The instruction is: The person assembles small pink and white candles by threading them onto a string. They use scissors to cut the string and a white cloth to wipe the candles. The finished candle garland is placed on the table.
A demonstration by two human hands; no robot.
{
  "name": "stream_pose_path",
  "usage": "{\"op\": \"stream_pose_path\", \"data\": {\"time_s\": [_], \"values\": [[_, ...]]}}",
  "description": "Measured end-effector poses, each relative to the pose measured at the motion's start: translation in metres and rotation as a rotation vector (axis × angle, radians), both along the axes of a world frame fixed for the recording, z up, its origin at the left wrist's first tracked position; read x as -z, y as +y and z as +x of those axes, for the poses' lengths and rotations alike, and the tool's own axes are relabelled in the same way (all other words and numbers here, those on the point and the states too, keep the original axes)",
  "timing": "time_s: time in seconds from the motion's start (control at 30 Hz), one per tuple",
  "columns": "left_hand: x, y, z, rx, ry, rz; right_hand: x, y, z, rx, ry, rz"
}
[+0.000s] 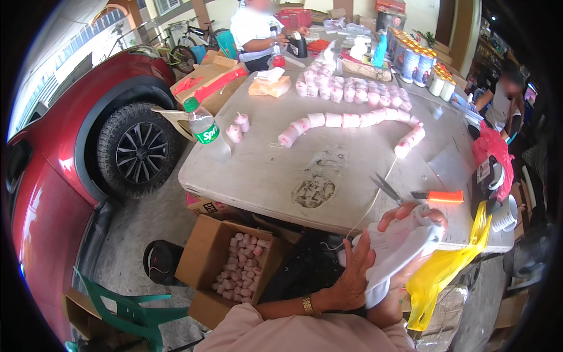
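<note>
A white cloth (404, 249) is bunched in my right hand (437, 218), whose fingers curl over its far edge; the palm is hidden. Against the cloth's left side lies my left hand (355, 267), fingers stretched out, a gold watch on its wrist. A thin white cord (373, 202) runs past the left fingertips up to a curved row of pink candle-like cylinders (334, 120) on the table. Just beyond my hands rest scissors (388, 189) and an orange-handled knife (443, 196). A yellow plastic bag (428, 296) hangs at the table edge beside my right arm.
An open cardboard box (199, 249) of small pink pieces stands left of me. The table (246, 170) also bears a green-capped bottle (202, 123), wrapped pink cylinders (352, 91) and cans (416, 64). One person (255, 32) is across, another (505, 102) at right. A red car (64, 158) stands left.
</note>
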State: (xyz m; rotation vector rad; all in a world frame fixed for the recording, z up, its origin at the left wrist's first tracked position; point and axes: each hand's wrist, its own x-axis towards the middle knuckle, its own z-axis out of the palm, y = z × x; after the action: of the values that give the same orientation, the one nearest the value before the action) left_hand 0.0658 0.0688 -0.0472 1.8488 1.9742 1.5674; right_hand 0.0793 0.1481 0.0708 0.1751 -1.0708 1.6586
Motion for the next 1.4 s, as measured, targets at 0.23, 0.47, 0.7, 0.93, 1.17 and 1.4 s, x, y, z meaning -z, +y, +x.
{"op": "stream_pose_path", "data": {"time_s": [0.23, 0.47, 0.7, 0.93, 1.17, 1.4], "values": [[-0.043, -0.049, -0.043, -0.161, -0.080, 0.199, -0.009, 0.018, 0.016, 0.139, -0.146, -0.271], [-0.094, -0.009, -0.051, -0.042, 0.008, 0.310, 0.018, 0.006, 0.009, -0.151, -0.247, -0.554], [-0.095, -0.011, -0.044, -0.071, -0.226, 0.255, 0.035, 0.013, 0.014, 0.035, -0.288, -0.204], [-0.086, -0.022, -0.071, 0.390, -1.275, 0.445, 0.017, 0.016, 0.010, -0.061, -0.403, -0.004], [-0.078, -0.018, -0.070, 0.305, -1.398, 0.479, 0.012, -0.003, 0.004, 0.296, -0.565, 0.341], [-0.075, -0.024, -0.048, -0.087, -1.046, 0.320, 0.029, -0.024, -0.014, 0.437, -0.482, 0.673]]}}
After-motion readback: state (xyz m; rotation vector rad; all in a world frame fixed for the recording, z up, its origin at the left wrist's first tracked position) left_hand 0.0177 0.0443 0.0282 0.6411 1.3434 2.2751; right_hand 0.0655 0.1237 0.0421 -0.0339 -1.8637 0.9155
